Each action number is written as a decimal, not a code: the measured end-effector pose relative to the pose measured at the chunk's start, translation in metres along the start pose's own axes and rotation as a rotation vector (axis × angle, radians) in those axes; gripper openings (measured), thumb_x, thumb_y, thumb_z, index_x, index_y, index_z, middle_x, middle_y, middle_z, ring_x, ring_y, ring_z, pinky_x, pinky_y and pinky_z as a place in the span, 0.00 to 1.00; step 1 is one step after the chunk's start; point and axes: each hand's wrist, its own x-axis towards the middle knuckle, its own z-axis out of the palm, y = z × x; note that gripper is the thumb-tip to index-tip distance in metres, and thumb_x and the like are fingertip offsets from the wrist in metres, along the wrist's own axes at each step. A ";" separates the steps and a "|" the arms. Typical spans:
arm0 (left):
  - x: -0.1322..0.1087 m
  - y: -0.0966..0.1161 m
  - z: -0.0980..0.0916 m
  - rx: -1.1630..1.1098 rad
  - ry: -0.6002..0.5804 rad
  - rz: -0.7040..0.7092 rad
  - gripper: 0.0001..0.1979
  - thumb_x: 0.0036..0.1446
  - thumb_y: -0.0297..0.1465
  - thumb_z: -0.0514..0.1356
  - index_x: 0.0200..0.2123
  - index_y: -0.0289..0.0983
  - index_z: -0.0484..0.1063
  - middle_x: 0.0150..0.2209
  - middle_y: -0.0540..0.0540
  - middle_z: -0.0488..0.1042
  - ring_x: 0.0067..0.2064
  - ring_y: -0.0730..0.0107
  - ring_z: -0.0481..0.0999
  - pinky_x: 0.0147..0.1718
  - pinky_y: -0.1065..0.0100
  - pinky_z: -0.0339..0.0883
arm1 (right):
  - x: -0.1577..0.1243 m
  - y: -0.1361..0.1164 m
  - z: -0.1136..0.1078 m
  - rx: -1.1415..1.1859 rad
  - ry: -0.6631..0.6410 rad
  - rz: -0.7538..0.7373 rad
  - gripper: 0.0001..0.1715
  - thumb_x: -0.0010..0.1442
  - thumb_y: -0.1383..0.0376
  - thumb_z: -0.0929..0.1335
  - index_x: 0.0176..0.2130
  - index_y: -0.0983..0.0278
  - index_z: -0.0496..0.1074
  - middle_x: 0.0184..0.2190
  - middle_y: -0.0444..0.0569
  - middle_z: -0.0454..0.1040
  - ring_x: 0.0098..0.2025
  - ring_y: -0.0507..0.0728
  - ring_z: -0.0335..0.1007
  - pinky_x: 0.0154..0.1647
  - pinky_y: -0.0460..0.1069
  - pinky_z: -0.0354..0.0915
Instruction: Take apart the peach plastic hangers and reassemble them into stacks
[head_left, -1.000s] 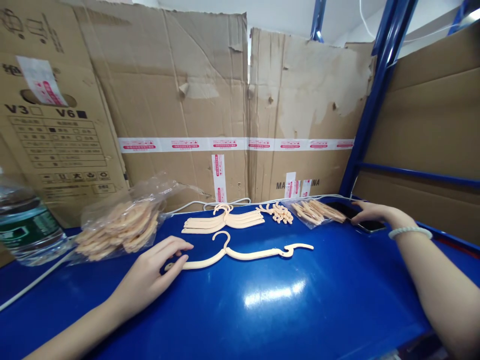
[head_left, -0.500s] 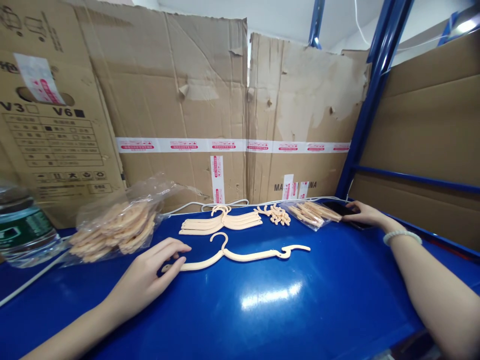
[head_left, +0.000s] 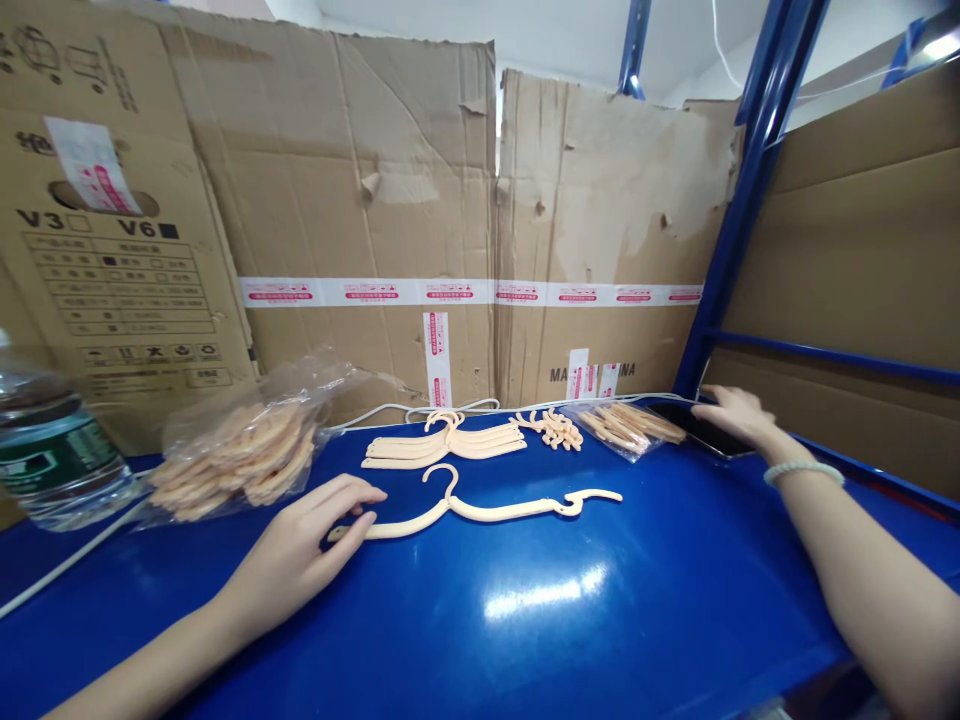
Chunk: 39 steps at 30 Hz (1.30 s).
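A cream hanger (head_left: 502,513) lies on the blue table (head_left: 600,660), with a small hooked piece (head_left: 592,497) at its right end. My left hand (head_left: 311,535) rests around the hanger's left end, thumb and fingers apart; whether it touches the hanger is unclear. My right hand (head_left: 735,412) is over a dark phone (head_left: 705,432) at the back right, fingers spread. Behind the hanger lies a row of nested hangers (head_left: 420,447). Beside them is a pile of small hooks (head_left: 559,430), then a clear bag of cream strips (head_left: 626,428).
A large plastic bag of cream parts (head_left: 232,455) and a water bottle (head_left: 60,450) stand at the left. Cardboard sheets (head_left: 360,200) line the back. A white cable (head_left: 75,555) runs along the left. A blue metal post (head_left: 739,215) rises at the right.
My right hand has lifted slightly off the phone's edge and its fingers have moved right and spread, showing more of the phone. The view has shifted slightly; my left hand stays by the hanger.
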 end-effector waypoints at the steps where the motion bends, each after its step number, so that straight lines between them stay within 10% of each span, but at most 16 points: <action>1: 0.000 0.000 0.000 0.002 0.003 0.004 0.11 0.65 0.36 0.52 0.44 0.40 0.72 0.42 0.46 0.74 0.40 0.67 0.76 0.39 0.70 0.71 | 0.000 -0.012 0.000 0.020 0.039 -0.016 0.23 0.51 0.62 0.66 0.44 0.73 0.74 0.45 0.72 0.72 0.48 0.75 0.67 0.43 0.64 0.62; 7: -0.001 -0.001 0.000 0.009 -0.001 0.028 0.10 0.65 0.35 0.53 0.44 0.40 0.72 0.42 0.46 0.74 0.42 0.66 0.76 0.40 0.69 0.70 | -0.031 -0.128 -0.001 0.249 0.046 -0.403 0.17 0.52 0.66 0.64 0.42 0.61 0.75 0.44 0.50 0.75 0.49 0.60 0.68 0.52 0.54 0.63; 13: 0.000 0.009 -0.003 -0.024 -0.070 0.076 0.10 0.63 0.33 0.54 0.46 0.41 0.70 0.45 0.45 0.73 0.45 0.64 0.74 0.45 0.67 0.67 | -0.097 -0.207 -0.021 0.454 -0.519 -0.990 0.11 0.54 0.69 0.67 0.39 0.64 0.75 0.33 0.48 0.76 0.33 0.54 0.70 0.36 0.48 0.64; 39: 0.006 0.004 -0.006 0.043 -0.160 0.156 0.10 0.65 0.29 0.52 0.39 0.39 0.73 0.37 0.45 0.74 0.37 0.67 0.74 0.36 0.68 0.67 | -0.111 -0.208 0.004 0.396 -0.574 -0.942 0.12 0.59 0.67 0.67 0.45 0.65 0.71 0.33 0.47 0.72 0.30 0.52 0.66 0.30 0.46 0.59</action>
